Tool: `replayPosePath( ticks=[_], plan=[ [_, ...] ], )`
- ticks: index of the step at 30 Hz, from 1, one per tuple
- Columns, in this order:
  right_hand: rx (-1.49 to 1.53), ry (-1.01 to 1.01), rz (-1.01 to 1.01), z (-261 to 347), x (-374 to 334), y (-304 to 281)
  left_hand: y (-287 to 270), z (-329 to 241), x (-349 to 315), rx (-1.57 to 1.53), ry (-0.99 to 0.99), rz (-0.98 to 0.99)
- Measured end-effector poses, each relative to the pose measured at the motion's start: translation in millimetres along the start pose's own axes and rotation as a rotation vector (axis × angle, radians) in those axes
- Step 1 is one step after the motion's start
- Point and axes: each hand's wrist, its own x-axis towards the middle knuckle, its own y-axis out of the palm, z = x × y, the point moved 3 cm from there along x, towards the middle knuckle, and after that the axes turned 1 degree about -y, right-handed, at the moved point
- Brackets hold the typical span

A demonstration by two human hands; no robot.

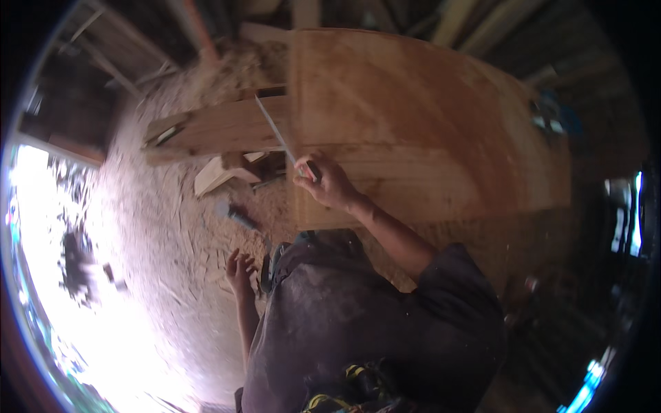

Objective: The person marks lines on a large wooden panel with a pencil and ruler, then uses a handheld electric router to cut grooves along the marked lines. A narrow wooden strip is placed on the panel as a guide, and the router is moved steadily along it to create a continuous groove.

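My right hand [329, 184] is closed around the dark handle of a long, thin tool with a narrow pale blade [273, 125]. From what shows, I cannot tell its exact kind. The blade points up and left, past the left edge of a broad reddish-brown wooden panel [413, 103]. That hand is over the panel's near left part. My left hand [241, 267] hangs low beside my body, its fingers apart and slightly curled, with nothing visible in it.
A thick wooden board [213, 127] extends left from the panel. Near it lie wood offcuts [219, 173] and a blue-grey tool [241, 215] on shavings-strewn ground [172, 227]. A blurred blue object [554, 117] is at the panel's right edge. Timber pieces [454, 20] stand behind.
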Motion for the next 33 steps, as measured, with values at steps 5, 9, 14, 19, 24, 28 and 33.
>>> replayPosePath(
  ticks=[5, 9, 14, 19, 24, 28, 33],
  plan=[
    [0.174, 0.311, -0.343, -59.4, -113.9, -102.8, 50.8, -17.4, 16.1, 0.113, 0.158, 0.204],
    [-0.030, 0.335, -0.793, -93.9, -208.3, -219.8, 52.6, -29.8, 0.8, 0.113, 0.171, 0.220],
    [-0.055, 0.294, -0.764, -49.0, -228.1, -233.5, 48.5, 69.6, 0.9, 0.085, -0.086, 0.294],
    [-0.294, 0.493, -1.205, -52.8, -269.8, -261.3, 11.8, 133.1, -16.9, -0.001, -0.243, 0.149],
    [-0.874, 0.541, -1.218, -98.4, -251.0, -299.3, 8.2, 100.9, -17.8, -0.081, -0.083, -0.016],
    [-0.947, 0.913, -1.002, -114.4, -207.8, -292.4, 67.6, -1.5, -25.5, -0.065, 0.213, -0.026],
    [-0.825, 0.615, -1.027, -127.5, -164.3, -315.5, 182.9, -88.5, -67.0, 0.029, 0.455, 0.065]
  ],
)
